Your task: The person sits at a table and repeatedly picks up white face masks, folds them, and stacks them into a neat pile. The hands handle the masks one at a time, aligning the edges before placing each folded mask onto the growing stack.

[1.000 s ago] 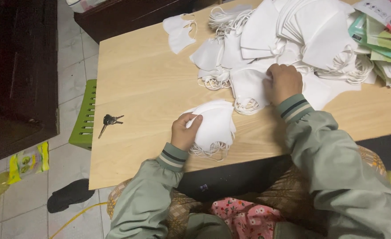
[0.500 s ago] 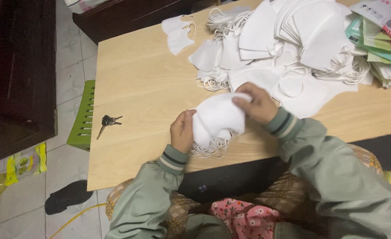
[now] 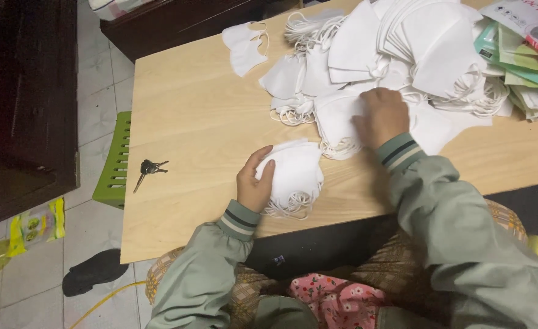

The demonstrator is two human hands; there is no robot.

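Note:
A small stack of white face masks [image 3: 296, 173] lies near the front edge of the wooden table [image 3: 189, 116], ear loops hanging toward me. My left hand [image 3: 253, 183] rests against the stack's left side, fingers curved on it. My right hand [image 3: 381, 116] is farther back, fingers closed on a single white mask [image 3: 336, 125] at the edge of a large loose heap of white masks [image 3: 403, 49] that covers the table's far right.
A bunch of keys [image 3: 149, 169] lies at the table's left edge. One mask [image 3: 244, 45] sits apart at the back. Green and white packets [image 3: 524, 67] are piled far right. A green plastic stool [image 3: 115, 164], a dark shoe [image 3: 92, 271] and dark cabinets stand left.
My right hand left the small stack, where it had laid a mask, and moved back to the big heap. My left hand stayed on the stack.

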